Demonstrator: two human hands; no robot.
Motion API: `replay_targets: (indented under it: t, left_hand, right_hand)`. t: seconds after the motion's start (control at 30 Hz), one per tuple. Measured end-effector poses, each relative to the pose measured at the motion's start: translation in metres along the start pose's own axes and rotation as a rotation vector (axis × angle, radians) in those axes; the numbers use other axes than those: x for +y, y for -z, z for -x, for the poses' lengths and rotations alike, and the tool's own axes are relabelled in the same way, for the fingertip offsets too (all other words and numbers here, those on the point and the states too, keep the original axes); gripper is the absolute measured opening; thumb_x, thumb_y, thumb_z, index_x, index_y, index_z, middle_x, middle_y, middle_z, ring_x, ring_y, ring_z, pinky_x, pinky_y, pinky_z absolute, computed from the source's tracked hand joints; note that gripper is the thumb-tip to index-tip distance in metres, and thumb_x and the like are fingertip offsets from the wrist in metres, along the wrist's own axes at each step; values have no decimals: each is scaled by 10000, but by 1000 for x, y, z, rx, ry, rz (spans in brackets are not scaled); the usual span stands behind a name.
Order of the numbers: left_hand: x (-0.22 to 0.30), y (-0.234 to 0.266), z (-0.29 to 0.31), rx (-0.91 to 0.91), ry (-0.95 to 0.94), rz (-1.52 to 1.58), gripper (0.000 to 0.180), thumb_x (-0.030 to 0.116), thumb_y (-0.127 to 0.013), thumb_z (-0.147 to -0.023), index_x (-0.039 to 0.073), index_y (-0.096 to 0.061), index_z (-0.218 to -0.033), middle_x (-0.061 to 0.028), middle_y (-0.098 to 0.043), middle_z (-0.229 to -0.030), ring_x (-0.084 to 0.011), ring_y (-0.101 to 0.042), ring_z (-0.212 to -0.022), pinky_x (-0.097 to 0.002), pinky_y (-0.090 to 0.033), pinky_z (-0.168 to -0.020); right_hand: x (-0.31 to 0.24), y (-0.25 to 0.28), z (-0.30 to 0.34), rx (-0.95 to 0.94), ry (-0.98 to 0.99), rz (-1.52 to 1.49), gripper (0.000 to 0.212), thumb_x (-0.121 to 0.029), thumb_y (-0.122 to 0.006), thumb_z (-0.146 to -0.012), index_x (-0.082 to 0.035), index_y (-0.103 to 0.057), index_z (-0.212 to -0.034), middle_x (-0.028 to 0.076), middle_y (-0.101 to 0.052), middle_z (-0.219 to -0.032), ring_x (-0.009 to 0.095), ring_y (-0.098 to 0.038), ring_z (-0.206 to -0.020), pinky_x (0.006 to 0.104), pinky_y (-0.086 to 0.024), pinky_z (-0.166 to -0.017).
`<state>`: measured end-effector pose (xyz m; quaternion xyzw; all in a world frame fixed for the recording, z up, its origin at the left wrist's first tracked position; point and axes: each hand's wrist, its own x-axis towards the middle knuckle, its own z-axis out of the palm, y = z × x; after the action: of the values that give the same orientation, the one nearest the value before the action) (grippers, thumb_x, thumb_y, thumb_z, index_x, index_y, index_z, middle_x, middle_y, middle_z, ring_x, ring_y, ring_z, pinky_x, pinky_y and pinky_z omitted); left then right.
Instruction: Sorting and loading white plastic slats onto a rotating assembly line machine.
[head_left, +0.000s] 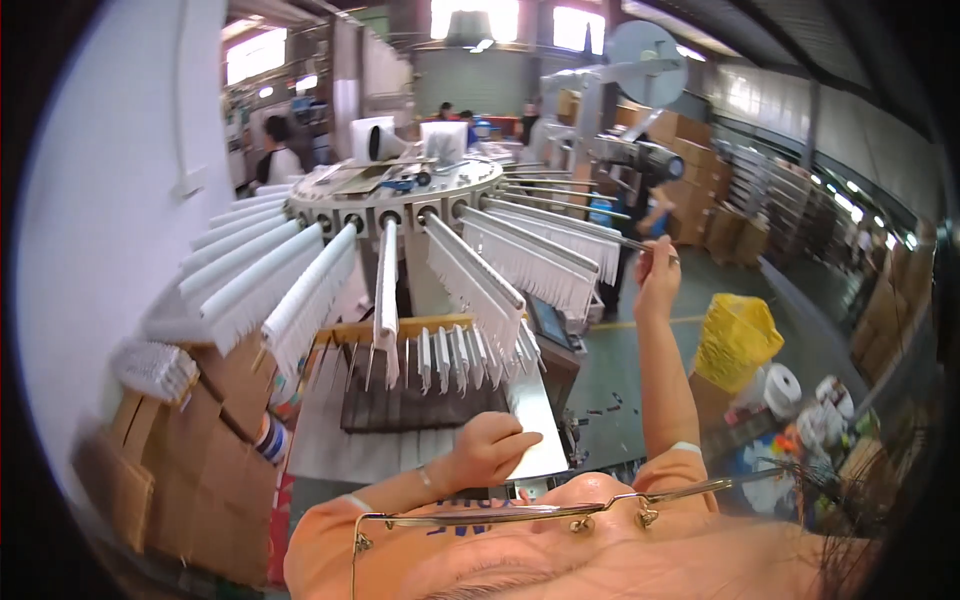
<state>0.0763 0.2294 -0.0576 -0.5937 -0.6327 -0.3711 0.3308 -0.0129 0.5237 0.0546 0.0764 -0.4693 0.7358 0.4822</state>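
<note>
My right hand, arm stretched forward on the right, pinches the outer end of a thin metal rod. That rod reaches out from a round white machine hub, with a white fringed strip hanging below it. More rods with white fringed strips fan out around the hub. My left hand is curled in a loose fist near my chest, with nothing visible in it. Beyond it, a dark rack on the table carries several short white fringed strips on rods.
A screen box stands right of the rack. Cardboard boxes and a bundle of white pieces are at the left. On the right are a yellow bag and white rolls. Another person is at the far left.
</note>
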Motion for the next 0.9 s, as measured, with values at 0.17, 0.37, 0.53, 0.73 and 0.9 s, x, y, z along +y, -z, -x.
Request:
replay_targets:
  t: [0.17, 0.37, 0.53, 0.73, 0.9]
  left_hand:
    - [-24, 66, 59, -56, 155, 126, 204, -9, -586, -665, 58, -627, -853, -78, -519, -672, -262, -517, -559, -350, -403, -493]
    - [-41, 107, 88, -95, 377, 278, 144, -30, -584, -682, 28, -622, -808, -103, -527, -676, -271, -535, -559, -332, -414, -491]
    - [-51, 116, 100, -73, 394, 239, 130, -43, -579, -689, 8, -617, -802, -123, -525, -669, -277, -539, -566, -331, -421, -504]
    - [-56, 115, 109, -26, 434, 173, 133, -63, -564, -695, -6, -614, -804, -133, -523, -671, -281, -537, -562, -318, -420, -503]
    - [-48, 109, 104, 13, 492, 191, 133, -58, -565, -699, -5, -614, -810, -131, -522, -673, -283, -534, -565, -323, -417, -502]
  right_hand:
    - [5, -2, -3, -245, -114, -289, 357, -389, -413, -920, -94, -526, -753, -2, -483, -591, 89, -440, -502, 211, -332, -451]
    - [13, -21, -2, -129, -21, -95, 345, -341, -412, -930, -98, -494, -698, 1, -474, -549, 94, -435, -471, 207, -330, -433]
    - [6, -13, -3, -149, 80, -87, 354, -334, -429, -925, -88, -495, -679, 11, -474, -549, 97, -437, -464, 211, -330, -428]
    - [5, -5, -3, -77, 75, -60, 349, -327, -447, -918, -80, -499, -677, 13, -463, -545, 100, -442, -470, 219, -328, -425]
    - [8, -6, -3, -83, 6, -67, 342, -325, -449, -918, -88, -498, -675, 10, -467, -552, 107, -443, -475, 221, -328, -426]
